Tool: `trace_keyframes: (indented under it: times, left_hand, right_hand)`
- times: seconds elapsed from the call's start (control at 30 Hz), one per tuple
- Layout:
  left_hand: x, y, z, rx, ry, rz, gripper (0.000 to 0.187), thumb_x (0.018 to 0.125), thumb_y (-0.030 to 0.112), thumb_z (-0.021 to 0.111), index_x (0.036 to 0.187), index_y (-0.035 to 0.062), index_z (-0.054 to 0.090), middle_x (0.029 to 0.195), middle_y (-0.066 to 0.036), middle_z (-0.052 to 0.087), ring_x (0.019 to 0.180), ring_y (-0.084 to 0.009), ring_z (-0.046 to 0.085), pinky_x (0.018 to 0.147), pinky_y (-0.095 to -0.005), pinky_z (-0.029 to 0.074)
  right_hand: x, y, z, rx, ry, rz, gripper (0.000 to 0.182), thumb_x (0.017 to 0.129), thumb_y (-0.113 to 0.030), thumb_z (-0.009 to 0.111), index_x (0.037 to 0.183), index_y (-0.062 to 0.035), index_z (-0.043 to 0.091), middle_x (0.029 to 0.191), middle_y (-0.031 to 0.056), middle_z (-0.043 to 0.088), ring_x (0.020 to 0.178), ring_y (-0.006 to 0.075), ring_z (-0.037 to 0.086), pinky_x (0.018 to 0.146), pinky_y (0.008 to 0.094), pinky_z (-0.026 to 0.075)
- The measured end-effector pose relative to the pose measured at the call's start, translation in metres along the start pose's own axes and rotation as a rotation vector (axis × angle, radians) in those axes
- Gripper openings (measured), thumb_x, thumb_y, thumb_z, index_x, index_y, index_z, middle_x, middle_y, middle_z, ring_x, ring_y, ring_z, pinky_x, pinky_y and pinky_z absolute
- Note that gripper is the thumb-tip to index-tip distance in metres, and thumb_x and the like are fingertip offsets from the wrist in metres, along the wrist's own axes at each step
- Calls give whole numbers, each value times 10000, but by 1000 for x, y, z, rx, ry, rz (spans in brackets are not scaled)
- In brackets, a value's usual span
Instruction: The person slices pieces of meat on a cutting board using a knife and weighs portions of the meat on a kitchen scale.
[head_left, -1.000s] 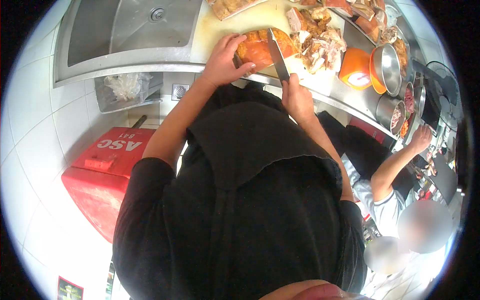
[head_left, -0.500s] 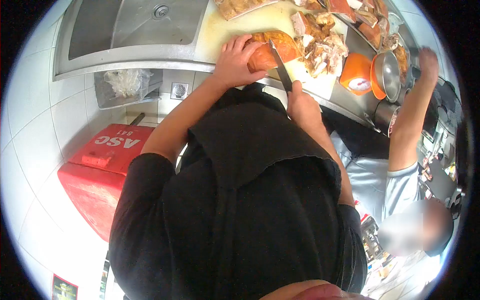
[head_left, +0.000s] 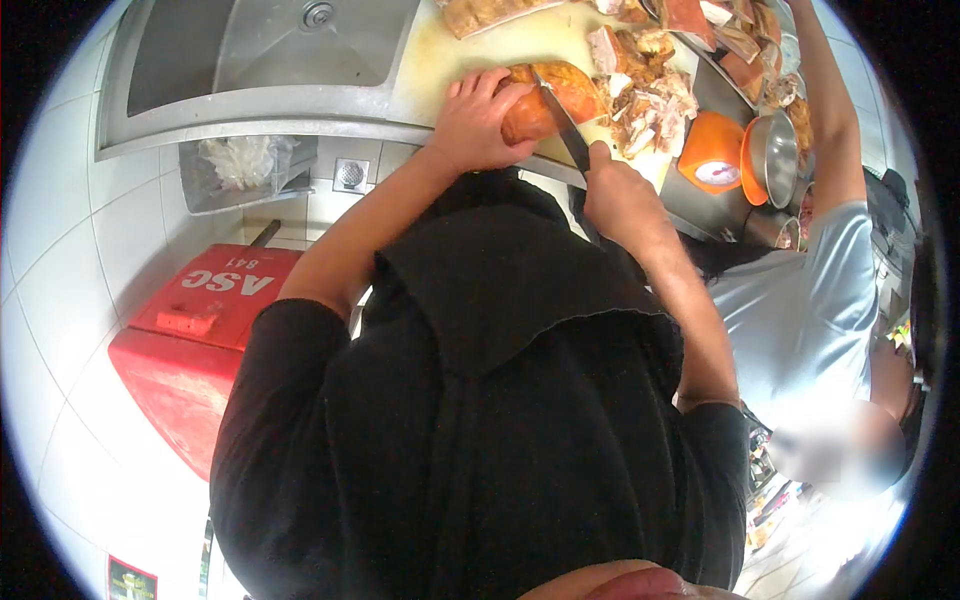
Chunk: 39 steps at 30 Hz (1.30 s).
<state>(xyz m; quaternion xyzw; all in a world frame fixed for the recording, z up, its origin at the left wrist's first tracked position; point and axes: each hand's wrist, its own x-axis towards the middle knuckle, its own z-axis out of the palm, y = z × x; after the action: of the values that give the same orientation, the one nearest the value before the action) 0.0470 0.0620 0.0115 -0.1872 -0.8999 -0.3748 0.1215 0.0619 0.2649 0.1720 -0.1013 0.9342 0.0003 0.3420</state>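
A reddish-brown piece of smoked meat (head_left: 570, 88) lies on the pale cutting board (head_left: 425, 80), close to the counter's front edge. My left hand (head_left: 482, 120) grips its left end, fingers over the top and thumb along the near side. In my right hand (head_left: 622, 195) is the handle of a knife (head_left: 568, 130). Its dark blade slants up and left across the meat, with the tip near the far side. Right of this piece sits a heap of meat scraps and trimmings (head_left: 648, 112). Another slab of meat (head_left: 490, 12) rests at the board's far edge.
A steel sink (head_left: 290, 60) is on the left. To the right stand an orange kitchen scale (head_left: 710, 150), a steel bowl (head_left: 772, 155) and a tray of meat chunks (head_left: 745, 45). A co-worker's arm (head_left: 830, 110) reaches past them. A red bin (head_left: 200, 330) stands lower left.
My right hand and the knife handle have shifted slightly right, the blade still across the meat. The co-worker has moved, the arm now stretched farther toward the back of the counter.
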Motion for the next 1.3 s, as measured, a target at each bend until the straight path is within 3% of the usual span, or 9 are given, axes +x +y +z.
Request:
trace_keyframes:
  times: [0.2,0.3,0.5,0.73,0.9,1.03,1.3]
  left_hand:
    - [2,-3,2,3,-3,-22,710,670,480,836,1285,176,650,1308,-135,568,1155,-338,555,949,-481,436]
    - [5,-1,2,-17,-13,-51,709,669,483,835,1282,177,652,1304,-135,573,1168,-336,556,955,-482,436]
    - [5,-1,-1,-17,-35,-60,714,677,499,836,1288,181,647,1316,-134,572,1181,-338,556,980,-485,427]
    - [5,-2,6,-9,8,-69,736,672,495,844,1295,163,637,1314,-147,558,1213,-351,537,992,-486,420]
    - [5,6,1,26,-74,-51,740,677,485,836,1303,149,627,1305,-165,545,1217,-364,531,990,-498,413]
    - [1,13,4,38,-1,-66,741,665,466,829,1306,153,628,1301,-165,540,1221,-363,530,972,-511,420]
    - [2,11,6,35,2,-72,732,671,463,828,1298,137,634,1319,-174,539,1206,-363,542,983,-514,414]
  right_hand:
    - [12,-6,-28,27,-108,28,307,870,-23,610,1158,37,520,1045,312,702,1045,450,694,888,551,547]
    - [19,-1,-29,56,-53,-20,200,960,-86,549,1124,22,507,1011,325,687,1002,484,675,876,589,501]
    - [37,-9,6,40,-26,69,270,899,-20,534,1162,31,507,1045,329,697,1042,456,696,881,568,538]
    - [48,-12,-36,22,-20,-89,223,938,-84,533,1114,53,521,1034,328,689,1015,480,679,885,570,516]
    - [67,-26,-25,28,-37,-5,318,918,-111,580,1192,41,526,1134,323,690,1089,447,688,921,528,536]
    - [64,-19,-12,56,35,-45,308,921,-116,582,1180,41,523,1089,312,703,1044,454,697,894,538,541]
    - [38,3,5,58,-29,0,324,894,-41,575,1199,45,505,1042,301,711,1008,445,707,866,529,554]
